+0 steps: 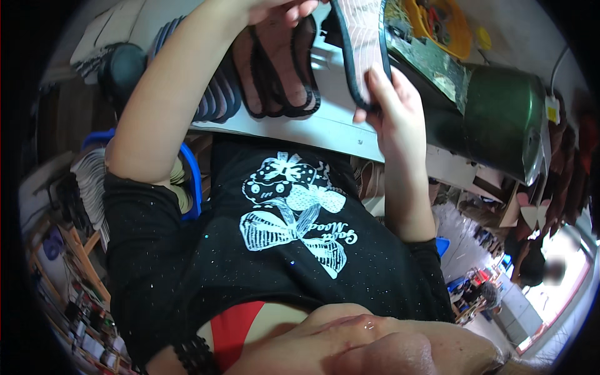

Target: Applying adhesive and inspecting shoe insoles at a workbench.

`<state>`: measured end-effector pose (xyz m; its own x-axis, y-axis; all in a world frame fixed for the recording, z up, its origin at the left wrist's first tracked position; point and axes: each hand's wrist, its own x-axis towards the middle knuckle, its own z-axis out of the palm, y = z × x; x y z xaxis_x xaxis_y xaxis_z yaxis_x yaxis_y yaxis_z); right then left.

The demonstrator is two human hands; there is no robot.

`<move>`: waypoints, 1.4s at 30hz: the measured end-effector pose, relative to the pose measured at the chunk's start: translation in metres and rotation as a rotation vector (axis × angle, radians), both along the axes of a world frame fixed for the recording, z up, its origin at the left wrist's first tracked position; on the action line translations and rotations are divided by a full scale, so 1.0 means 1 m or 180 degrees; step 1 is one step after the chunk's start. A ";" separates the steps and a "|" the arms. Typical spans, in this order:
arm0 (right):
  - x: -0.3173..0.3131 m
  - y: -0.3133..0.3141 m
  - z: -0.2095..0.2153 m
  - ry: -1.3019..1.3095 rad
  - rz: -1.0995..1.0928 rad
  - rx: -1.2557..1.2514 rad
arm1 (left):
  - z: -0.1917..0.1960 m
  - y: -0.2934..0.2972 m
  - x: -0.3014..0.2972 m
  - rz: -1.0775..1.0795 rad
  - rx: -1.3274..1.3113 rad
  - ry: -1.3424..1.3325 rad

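Note:
A pale pinkish insole (364,47) with thin lines and a black bound edge is held up over the table, its far end cut off by the frame. My right hand (399,103) grips its near end, thumb on the face and fingers behind. At the top edge, my left hand (294,11) is partly out of frame beside the insole. Its visible fingers are curled, and whatever lies in them is hidden. More black-edged insoles (292,75) lie overlapping on the table under my left forearm, beside a fanned row of dark-edged ones (219,97).
The pale table edge (350,134) runs before my body. Right of my right hand stands a dark green rounded machine housing (505,119). A yellow basket (459,28) holds small items at the far right. A blue-rimmed container (192,181) sits by my left elbow.

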<state>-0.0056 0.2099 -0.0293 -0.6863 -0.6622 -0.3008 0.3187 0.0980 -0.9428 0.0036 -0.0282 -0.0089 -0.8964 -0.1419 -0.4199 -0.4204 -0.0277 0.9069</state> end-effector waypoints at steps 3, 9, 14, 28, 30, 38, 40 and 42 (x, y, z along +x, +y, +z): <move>0.036 -0.009 0.011 -0.0183 0.0088 -0.0001 | -0.003 -0.028 0.047 0.0356 -0.0137 0.0193; 0.037 -0.030 -0.051 0.2636 0.1111 0.1785 | -0.094 -0.060 0.119 0.0395 -0.3872 -0.0382; 0.048 -0.033 -0.053 0.1831 0.1252 0.1155 | -0.127 -0.018 0.129 0.0295 -0.4146 -0.0435; 0.072 -0.025 -0.067 0.1542 0.1864 0.1228 | -0.112 0.015 0.099 -0.1066 -0.4182 -0.1682; 0.072 -0.022 -0.072 0.1569 0.1833 0.1197 | -0.110 0.018 0.101 -0.0898 -0.4226 -0.1654; 0.067 -0.018 -0.066 0.1346 0.1455 0.0774 | -0.070 0.001 0.136 0.0718 -0.4292 -0.0335; 0.054 -0.021 -0.061 0.0677 0.1285 0.0319 | -0.041 0.012 0.140 0.1031 -0.3942 0.0156; 0.053 -0.037 -0.045 -0.0036 0.1251 -0.0593 | -0.020 0.037 0.144 0.1035 -0.3420 0.0463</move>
